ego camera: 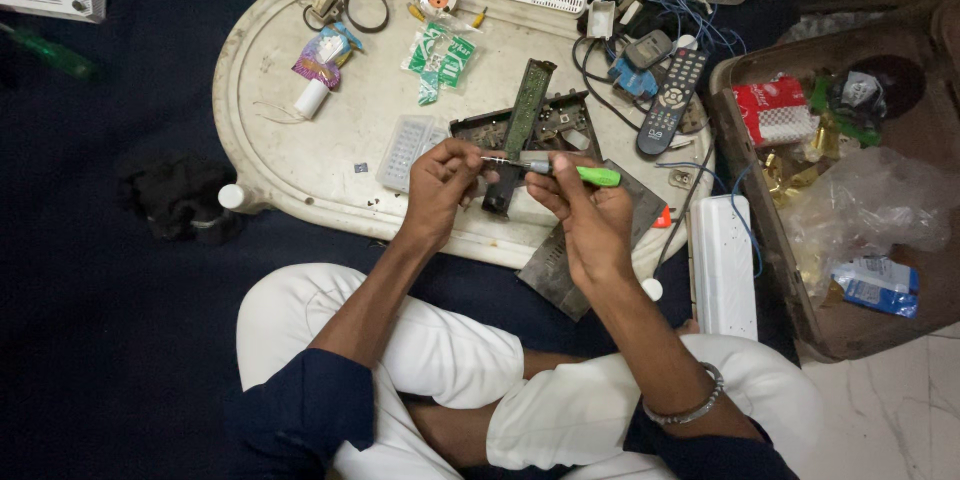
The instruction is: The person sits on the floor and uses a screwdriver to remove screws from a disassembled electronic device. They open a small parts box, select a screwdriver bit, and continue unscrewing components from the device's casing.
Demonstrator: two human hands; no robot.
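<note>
While the person sits cross-legged on the floor, both hands work just above the near edge of the low, oval, off-white plastic surface (pixel 290 155). The right hand (pixel 590 220) has its fingers closed round the slim screwdriver with a bright green handle (pixel 570 172), which lies nearly level with its metal shaft pointing left. The left hand (pixel 440 185) has its fingers pinched together at the shaft's tip, apparently steadying it or a very small part there; what is pinched is too small to tell. Directly beyond the hands lies an opened dark electronic chassis with exposed components (pixel 545 125), with a narrow green circuit board strip (pixel 527 105) propped across it, near enough for close work. A black remote control (pixel 672 100) lies to the right, beside tangled wires.
</note>
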